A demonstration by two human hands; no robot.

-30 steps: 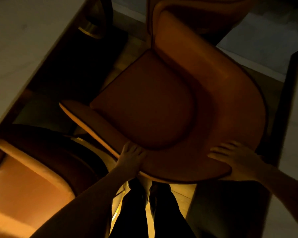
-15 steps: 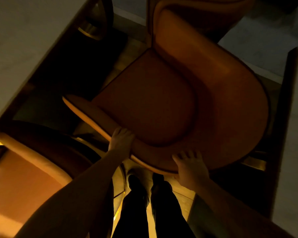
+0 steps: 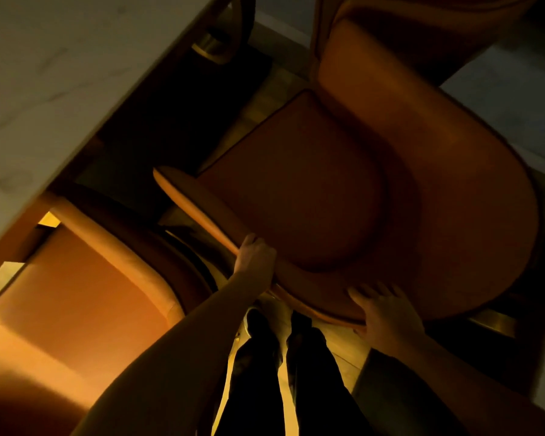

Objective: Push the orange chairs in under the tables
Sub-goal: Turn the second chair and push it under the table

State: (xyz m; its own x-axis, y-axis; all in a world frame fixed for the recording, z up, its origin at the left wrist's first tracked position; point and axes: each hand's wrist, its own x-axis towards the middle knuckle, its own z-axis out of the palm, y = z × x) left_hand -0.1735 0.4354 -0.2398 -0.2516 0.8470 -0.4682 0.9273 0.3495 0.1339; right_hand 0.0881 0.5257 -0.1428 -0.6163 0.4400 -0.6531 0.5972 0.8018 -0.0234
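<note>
**Both hands on the back rim of the middle orange chair**

Since the earlier frames the right hand (image 3: pixel 387 316) has slid along the chair's back rim from the far right side toward the middle, and the left hand (image 3: pixel 254 256) has crept a little further up the left armrest; the chair itself sits much as it did.

Largest in view is the worktop (image 3: pixel 44 89), a pale slab running diagonally across the upper left, its underside in deep shadow. Next comes the middle orange chair (image 3: pixel 312 190), seen from above, its seat turned toward the worktop and its open front edge close to the worktop's edge, not yet under it. A second orange chair (image 3: pixel 76 294) stands at the lower left, partly tucked beneath the worktop. A third orange chair (image 3: pixel 406 33) shows at the top, only partly in frame. That makes three chairs counted, and one worktop plainly seen; a dark edge at the far right may belong to another, but that cannot be told.

The left arm reaches forward, and the left hand grips the rim where armrest meets back, fingers curled over the top edge. The right hand rests on the curved back rim, its fingers spread over the inner face and its thumb hooked under the rim's outer edge.

Below, two dark trouser legs (image 3: pixel 283 388) stand on the wooden floor (image 3: pixel 340 350) just behind the chair.

No writing or label can be read.
</note>
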